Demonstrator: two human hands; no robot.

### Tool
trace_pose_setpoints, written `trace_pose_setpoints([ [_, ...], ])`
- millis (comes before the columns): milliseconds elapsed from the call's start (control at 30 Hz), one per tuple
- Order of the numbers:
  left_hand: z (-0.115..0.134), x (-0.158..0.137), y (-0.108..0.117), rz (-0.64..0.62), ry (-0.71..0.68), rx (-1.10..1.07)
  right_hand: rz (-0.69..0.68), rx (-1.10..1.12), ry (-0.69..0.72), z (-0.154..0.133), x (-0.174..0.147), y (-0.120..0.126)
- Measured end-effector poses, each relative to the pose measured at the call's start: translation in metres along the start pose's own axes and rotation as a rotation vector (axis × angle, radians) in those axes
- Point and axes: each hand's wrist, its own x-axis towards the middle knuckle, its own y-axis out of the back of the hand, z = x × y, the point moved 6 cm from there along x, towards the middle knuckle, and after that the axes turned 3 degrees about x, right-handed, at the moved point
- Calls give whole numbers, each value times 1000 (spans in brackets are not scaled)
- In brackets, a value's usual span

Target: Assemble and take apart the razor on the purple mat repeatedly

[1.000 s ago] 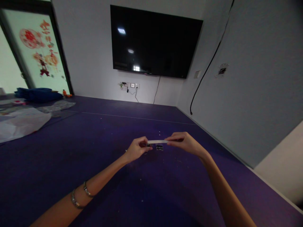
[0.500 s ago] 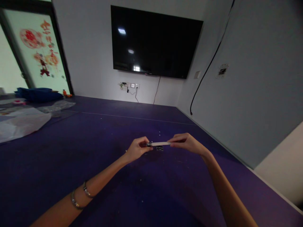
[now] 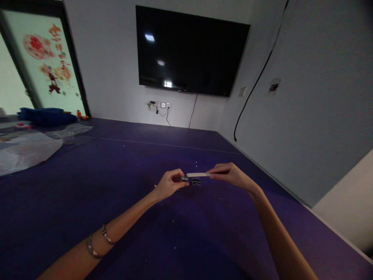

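My left hand [image 3: 170, 182] is closed, thumb and fingers pinching a small dark, metallic-looking piece [image 3: 184, 179]. Its exact kind is too small to make out. Between the thumb and fingers of my right hand [image 3: 227, 173] is the right end of a thin, flat white strip [image 3: 198, 174]. The strip lies nearly level, and its left end sits just above and beside the dark piece; whether they touch I cannot tell. Just below the strip, a small black rectangular item [image 3: 196, 182] rests on the purple surface [image 3: 186, 225].
Tiny white bits dot the purple surface. To the left lie white sheeting [image 3: 29, 151], clear plastic [image 3: 70, 131] and a blue cloth bundle [image 3: 46, 116]. A television [image 3: 189, 50] hangs on the far wall, and a black cable [image 3: 256, 83] dangles along the right wall.
The white strip's left end has risen slightly, away from the dark piece in my left hand. More of the black item beneath shows. Both hands have hardly moved.
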Motion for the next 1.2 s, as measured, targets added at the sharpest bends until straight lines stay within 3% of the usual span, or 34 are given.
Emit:
trace_pose_setpoints([
  [567,-8,1,-1,-4,9,6,-66,24,20,-3,1,-6],
  [800,-9,0,-2,-12,9,24,10,-28,-9,2,1,-1],
  [1000,-10,0,-1,2,5,27,-81,-4,8,-8,0,-6],
  [1200,-4,-1,-3,-3,21,36,-21,-33,-2,0,2,-4],
])
